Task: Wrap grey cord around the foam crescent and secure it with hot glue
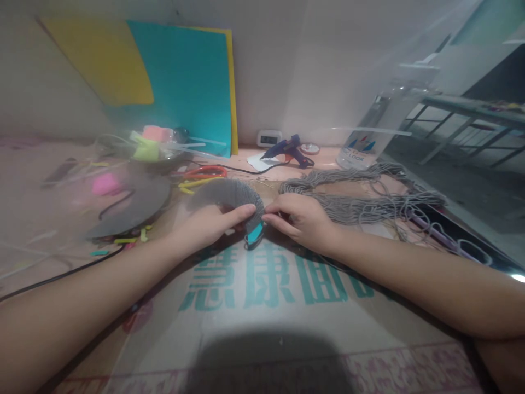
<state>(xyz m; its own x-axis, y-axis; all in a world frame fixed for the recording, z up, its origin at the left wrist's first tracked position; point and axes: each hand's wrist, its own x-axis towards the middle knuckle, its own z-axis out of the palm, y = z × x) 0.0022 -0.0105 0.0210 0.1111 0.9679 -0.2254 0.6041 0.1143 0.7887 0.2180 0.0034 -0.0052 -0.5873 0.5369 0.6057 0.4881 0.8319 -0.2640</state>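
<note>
1. Okay, from where I'm standing the grey-wrapped arc (233, 191) is up in both hands, over the printed cardboard (246, 325). 1 end is unwrapped and shows bright teal, with a small dark loop of cord hanging by it.
2. Left hand (207, 224): thumb on top, fingers curled under the arc — closed around it, gripping near that teal end.
3. Right hand (301, 219): thumb and forefinger pinched together right at the arc's outer edge, other fingers curled in. Can't tell if there's a strand between the tips, too small to see.
4. Behind the right hand and forearm there's a big loose loop of grey yarn (356, 208), with a clear bottle (363, 131) tilted behind it.
5. Beyond the arc: red-orange scissor handles (206, 172), a purple glue gun (287, 149) and a small white digital display (269, 138) near the wall.
6. Past the left forearm, a flat grey disc (141, 205) — kinda blurry — with a pink lump (105, 183) beside it.
</note>
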